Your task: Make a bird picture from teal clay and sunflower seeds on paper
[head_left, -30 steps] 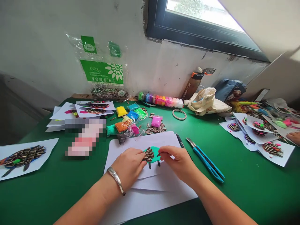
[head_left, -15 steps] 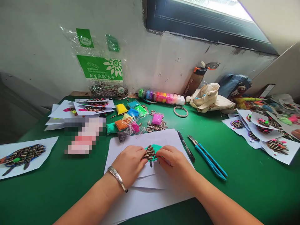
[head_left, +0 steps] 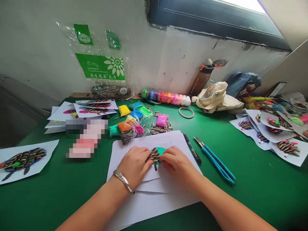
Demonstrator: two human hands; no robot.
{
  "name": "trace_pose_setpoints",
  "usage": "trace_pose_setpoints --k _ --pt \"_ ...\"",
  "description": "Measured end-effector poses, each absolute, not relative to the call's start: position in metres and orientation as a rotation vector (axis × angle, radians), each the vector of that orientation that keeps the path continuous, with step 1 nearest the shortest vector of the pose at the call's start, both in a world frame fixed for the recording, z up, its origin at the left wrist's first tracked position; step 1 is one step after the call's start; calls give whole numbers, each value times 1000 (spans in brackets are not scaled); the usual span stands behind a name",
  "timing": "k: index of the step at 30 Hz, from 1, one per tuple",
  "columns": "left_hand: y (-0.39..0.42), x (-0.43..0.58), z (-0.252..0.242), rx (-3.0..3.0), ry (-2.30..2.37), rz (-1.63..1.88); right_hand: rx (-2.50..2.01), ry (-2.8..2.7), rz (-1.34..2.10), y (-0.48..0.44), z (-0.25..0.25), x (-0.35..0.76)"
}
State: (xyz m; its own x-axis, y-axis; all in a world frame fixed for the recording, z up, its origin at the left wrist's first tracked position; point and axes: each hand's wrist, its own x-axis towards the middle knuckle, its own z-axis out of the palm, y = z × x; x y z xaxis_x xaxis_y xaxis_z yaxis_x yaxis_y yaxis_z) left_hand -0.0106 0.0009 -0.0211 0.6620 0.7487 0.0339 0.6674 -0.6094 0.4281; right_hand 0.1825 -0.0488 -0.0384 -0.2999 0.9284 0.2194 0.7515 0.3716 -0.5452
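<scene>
A flat green clay shape (head_left: 160, 150) lies on white paper (head_left: 134, 205), its left part covered by overlapping striped sunflower seeds (head_left: 154, 155). A short dark strip (head_left: 155, 167) sticks out below it. My left hand (head_left: 134, 163), with a silver bangle at the wrist, rests on the paper; its thumb and forefinger are apart, bracketing the seeds' left edge. The fingertips of my right hand (head_left: 176, 162) are pinched together over the clay's right side, at a sunflower seed on the cluster's edge. My fingers partly hide the clay.
Beyond the paper lie colored clay packets (head_left: 125, 126) and loose seeds (head_left: 160, 128). A black pen (head_left: 192, 147) and blue craft knife (head_left: 215, 160), blade exposed, lie right. Seed pictures sit left (head_left: 26, 160) and right (head_left: 287, 147). Another person's fingers (head_left: 305, 134) show at the right edge.
The camera view has shifted slightly. Both hands stay at the clay shape, with only small finger movements; the right fingertips remain at the edge of the seeds.
</scene>
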Motion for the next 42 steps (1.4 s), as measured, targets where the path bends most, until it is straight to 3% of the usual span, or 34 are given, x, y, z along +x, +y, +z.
trace_pose_setpoints --k 27,42 --pt "-1 -8 -23 2520 1161 287 -1612 -2232 304 -50 -40 181" --pt "-1 -9 -14 2450 1128 275 -1588 -1993 305 -26 -19 206"
